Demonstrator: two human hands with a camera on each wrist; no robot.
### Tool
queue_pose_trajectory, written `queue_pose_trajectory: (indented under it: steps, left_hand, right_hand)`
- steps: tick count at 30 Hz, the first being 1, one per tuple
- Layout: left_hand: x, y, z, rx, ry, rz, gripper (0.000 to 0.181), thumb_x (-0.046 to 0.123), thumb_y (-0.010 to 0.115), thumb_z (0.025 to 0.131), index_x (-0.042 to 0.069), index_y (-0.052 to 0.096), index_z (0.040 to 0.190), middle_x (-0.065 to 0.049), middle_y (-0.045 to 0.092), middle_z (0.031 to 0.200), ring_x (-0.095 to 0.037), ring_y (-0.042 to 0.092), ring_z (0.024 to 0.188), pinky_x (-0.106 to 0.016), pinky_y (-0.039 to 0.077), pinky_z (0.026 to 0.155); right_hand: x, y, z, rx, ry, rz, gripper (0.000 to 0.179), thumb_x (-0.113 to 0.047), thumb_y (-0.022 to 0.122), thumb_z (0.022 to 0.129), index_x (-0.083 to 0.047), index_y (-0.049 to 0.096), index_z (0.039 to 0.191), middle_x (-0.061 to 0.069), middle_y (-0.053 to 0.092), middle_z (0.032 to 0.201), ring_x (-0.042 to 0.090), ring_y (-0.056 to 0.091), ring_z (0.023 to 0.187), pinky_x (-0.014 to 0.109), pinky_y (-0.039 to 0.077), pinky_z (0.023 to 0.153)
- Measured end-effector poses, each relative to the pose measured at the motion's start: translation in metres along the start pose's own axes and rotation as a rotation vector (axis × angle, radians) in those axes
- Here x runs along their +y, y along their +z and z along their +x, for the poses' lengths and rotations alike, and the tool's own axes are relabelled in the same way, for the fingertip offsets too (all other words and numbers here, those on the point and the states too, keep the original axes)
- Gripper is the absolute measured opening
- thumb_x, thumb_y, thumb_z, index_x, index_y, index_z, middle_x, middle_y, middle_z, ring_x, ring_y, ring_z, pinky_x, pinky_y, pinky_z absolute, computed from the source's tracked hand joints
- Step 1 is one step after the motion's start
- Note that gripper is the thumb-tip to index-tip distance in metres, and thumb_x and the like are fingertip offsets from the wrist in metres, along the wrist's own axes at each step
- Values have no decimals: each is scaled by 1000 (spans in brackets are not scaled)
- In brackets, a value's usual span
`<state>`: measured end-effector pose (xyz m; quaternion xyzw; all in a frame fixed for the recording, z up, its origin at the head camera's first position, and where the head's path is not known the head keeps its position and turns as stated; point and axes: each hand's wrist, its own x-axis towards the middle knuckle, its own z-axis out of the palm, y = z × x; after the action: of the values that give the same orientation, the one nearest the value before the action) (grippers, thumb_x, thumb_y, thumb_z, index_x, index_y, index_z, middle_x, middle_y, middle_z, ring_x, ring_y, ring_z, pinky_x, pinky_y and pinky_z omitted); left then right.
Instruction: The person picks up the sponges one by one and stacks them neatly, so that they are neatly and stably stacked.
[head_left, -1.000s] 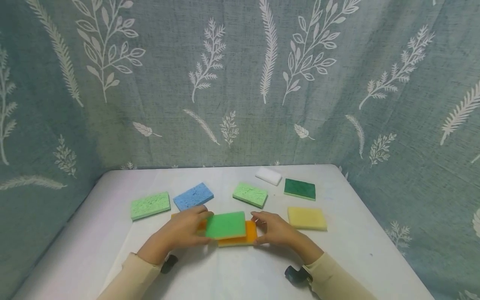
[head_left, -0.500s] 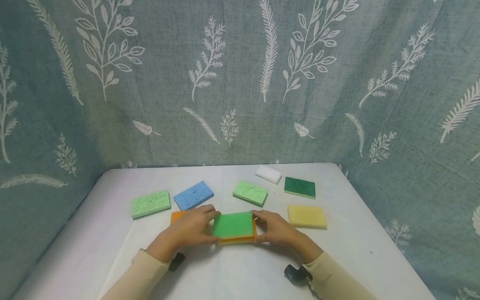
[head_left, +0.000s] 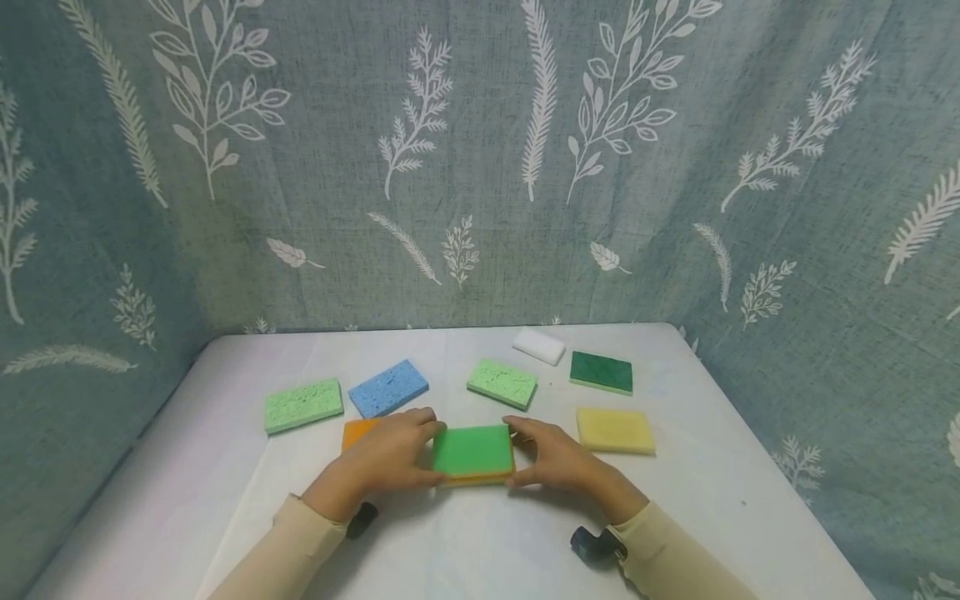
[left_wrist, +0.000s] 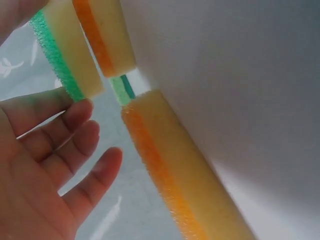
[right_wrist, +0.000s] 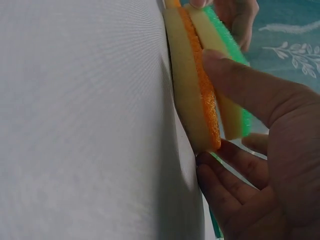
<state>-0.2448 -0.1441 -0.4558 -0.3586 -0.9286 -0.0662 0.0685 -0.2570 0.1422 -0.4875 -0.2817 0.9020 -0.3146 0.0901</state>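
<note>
Pinched in my left hand [head_left: 393,454] is a sponge with a green top [head_left: 474,450] and a pale yellow underside. It hovers just over an orange-topped sponge [right_wrist: 185,75] on the table; the right wrist view shows a narrow gap between them. My right hand [head_left: 552,454] holds the right end of that lower sponge, thumb along the near side and fingers curled round the far side. A second orange-topped sponge [left_wrist: 170,165] lies partly hidden behind my left hand in the head view.
Behind the hands lie a light green sponge [head_left: 303,406], a blue sponge [head_left: 388,389], another light green sponge [head_left: 502,383], a white block [head_left: 538,346] and a dark green pad [head_left: 601,372]. A yellow sponge [head_left: 615,431] sits right of my right hand. Patterned curtain surrounds the white table [head_left: 480,550].
My left hand has slid the green-topped sponge to the right, so it now lines up over the orange-topped one. More of the left orange-topped sponge became visible at first. My right hand stays put.
</note>
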Motion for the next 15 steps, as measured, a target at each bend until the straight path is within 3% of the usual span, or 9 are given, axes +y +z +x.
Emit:
queue_pose_trajectory:
  steps: [15]
  left_hand:
    - [4, 1, 3, 1, 8, -2, 71, 67, 59, 66, 14, 58, 113, 8, 47, 91, -6, 42, 74, -24, 41, 65]
  right_hand:
    - [0, -1, -2, 3, 20, 20, 90, -55, 75, 58, -19, 39, 133, -5, 48, 125, 13, 47, 111, 35, 35, 97]
